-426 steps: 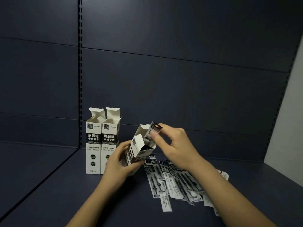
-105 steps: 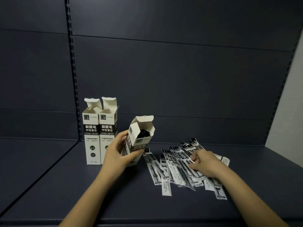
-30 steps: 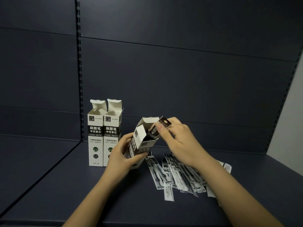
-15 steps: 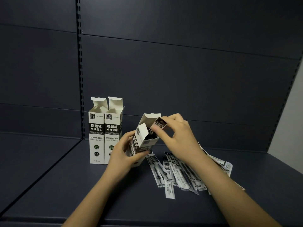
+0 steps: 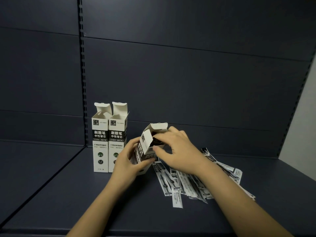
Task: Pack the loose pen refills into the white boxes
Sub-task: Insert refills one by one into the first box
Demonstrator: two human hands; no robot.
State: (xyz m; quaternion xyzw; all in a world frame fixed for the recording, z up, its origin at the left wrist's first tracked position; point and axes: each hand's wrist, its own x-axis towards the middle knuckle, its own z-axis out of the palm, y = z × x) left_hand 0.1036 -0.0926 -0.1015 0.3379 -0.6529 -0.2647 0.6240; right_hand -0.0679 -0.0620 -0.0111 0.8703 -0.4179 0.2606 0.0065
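Left hand (image 5: 127, 161) grip: fingers and thumb wrapped round tilted white box (image 5: 145, 147), flap open, base on shelf (image 5: 68, 194). Right hand (image 5: 177, 151) grip: fingertips at box mouth on dark refill ends (image 5: 156, 141); pinch or mere touch not discernible. Loose pen refills (image 5: 188, 183) fanned on shelf beside box, under right forearm. Two upright open boxes (image 5: 109, 139) behind left hand, side by side, touching.

The right hand (image 5: 177, 151) has pushed the refill down into the tilted box (image 5: 147, 147); half a second ago its dark end stood above the box opening.
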